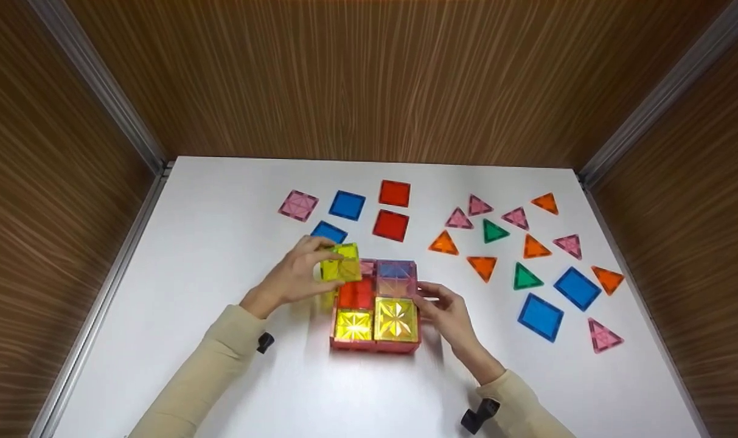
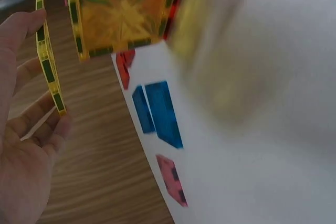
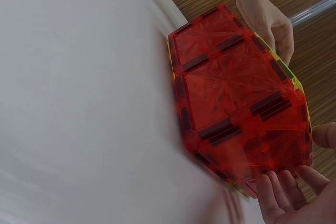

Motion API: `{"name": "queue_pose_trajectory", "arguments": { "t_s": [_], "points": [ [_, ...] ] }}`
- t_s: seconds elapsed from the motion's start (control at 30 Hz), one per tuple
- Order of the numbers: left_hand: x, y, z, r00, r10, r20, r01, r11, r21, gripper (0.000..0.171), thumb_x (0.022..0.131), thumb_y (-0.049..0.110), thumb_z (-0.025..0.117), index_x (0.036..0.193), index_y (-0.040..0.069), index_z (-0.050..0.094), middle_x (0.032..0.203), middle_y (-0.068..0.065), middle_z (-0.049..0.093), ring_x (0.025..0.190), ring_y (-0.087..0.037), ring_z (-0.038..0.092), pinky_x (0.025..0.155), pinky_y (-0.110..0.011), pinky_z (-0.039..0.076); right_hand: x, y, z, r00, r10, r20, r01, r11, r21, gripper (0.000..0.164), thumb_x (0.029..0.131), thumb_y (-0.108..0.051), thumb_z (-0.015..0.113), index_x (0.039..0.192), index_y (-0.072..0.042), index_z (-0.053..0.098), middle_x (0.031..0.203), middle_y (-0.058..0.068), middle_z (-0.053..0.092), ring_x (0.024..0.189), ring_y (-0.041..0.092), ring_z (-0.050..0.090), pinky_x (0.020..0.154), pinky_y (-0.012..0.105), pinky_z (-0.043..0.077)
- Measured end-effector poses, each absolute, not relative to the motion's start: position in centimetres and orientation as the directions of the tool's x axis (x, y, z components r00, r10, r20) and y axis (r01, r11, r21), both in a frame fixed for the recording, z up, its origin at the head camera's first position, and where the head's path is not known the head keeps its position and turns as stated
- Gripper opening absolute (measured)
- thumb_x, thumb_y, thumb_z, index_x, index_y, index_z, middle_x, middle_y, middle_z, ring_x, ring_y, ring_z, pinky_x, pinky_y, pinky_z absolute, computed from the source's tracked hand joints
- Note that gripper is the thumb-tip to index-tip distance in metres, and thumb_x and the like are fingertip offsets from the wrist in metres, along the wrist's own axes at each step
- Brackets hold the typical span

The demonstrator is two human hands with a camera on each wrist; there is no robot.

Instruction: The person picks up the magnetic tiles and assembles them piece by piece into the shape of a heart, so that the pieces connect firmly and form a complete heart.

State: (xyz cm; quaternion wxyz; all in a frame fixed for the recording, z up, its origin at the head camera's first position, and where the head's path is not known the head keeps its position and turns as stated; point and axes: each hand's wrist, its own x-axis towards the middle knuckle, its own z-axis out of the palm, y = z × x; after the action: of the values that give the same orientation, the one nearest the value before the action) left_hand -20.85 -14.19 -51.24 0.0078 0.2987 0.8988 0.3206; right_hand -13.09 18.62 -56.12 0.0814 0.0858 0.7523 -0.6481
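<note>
My left hand [image 1: 292, 274] pinches a yellow square magnetic tile [image 1: 349, 269] by its edges, thumb below and fingers above. Seen edge-on in the left wrist view, the tile [image 2: 51, 72] stands between thumb and fingertips. It overlaps the back left of a block built from magnetic tiles [image 1: 396, 319]. Red walls line that block, and yellow, red and purplish squares show on its top. At its right side, my right hand [image 1: 454, 319] touches it. The right wrist view has those fingertips [image 3: 287, 182] against the red wall [image 3: 231, 90], with the thumb near the upper edge.
Behind the block lie a pink square [image 1: 299, 205], blue squares [image 1: 347, 205] and red squares [image 1: 394, 193]. To the right are scattered pink, orange [image 1: 482, 267] and green triangles [image 1: 527, 277], with two blue squares [image 1: 541, 317]. Wood-grain panels [image 1: 369, 79] enclose the white table [image 1: 222, 201].
</note>
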Motion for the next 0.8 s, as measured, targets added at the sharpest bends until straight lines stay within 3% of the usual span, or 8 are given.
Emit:
{"name": "queue_pose_trajectory", "arguments": {
  "t_s": [0.43, 0.67, 0.8],
  "points": [
    [-20.7, -11.9, -51.8, -0.749, 0.657, 0.09, 0.574, 0.574, 0.584, 0.047, 0.09, 0.036, 0.083, 0.127, 0.009, 0.075, 0.142, -0.013, 0.06, 0.134, -0.031, 0.05, 0.114, -0.05, 0.052, -13.0, 18.5, -55.9, -0.972, 0.021, -0.235, 0.236, 0.136, -0.962, 0.04, 0.1, -0.023, 0.074, 0.137, -0.008, 0.068, 0.127, 0.014, 0.07, 0.098, 0.019, 0.071, 0.08, 0.029, 0.064],
    [-20.9, -11.6, -51.9, -0.748, 0.66, 0.072, 0.571, 0.584, 0.577, 0.05, 0.09, 0.039, 0.084, 0.129, 0.011, 0.075, 0.143, -0.011, 0.06, 0.134, -0.029, 0.051, 0.113, -0.045, 0.054, -13.1, 18.6, -56.0, -0.966, 0.028, -0.255, 0.257, 0.154, -0.954, 0.041, 0.1, -0.026, 0.074, 0.138, -0.009, 0.068, 0.129, 0.013, 0.07, 0.1, 0.019, 0.07, 0.081, 0.029, 0.064],
    [-21.1, -11.8, -52.0, -0.761, 0.646, 0.066, 0.554, 0.593, 0.585, 0.055, 0.09, 0.046, 0.081, 0.134, 0.014, 0.072, 0.147, -0.01, 0.058, 0.137, -0.03, 0.05, 0.115, -0.05, 0.052, -13.1, 18.6, -56.0, -0.965, 0.033, -0.258, 0.26, 0.156, -0.953, 0.04, 0.1, -0.026, 0.074, 0.137, -0.01, 0.068, 0.128, 0.013, 0.07, 0.1, 0.019, 0.07, 0.081, 0.029, 0.064]
  ]
}}
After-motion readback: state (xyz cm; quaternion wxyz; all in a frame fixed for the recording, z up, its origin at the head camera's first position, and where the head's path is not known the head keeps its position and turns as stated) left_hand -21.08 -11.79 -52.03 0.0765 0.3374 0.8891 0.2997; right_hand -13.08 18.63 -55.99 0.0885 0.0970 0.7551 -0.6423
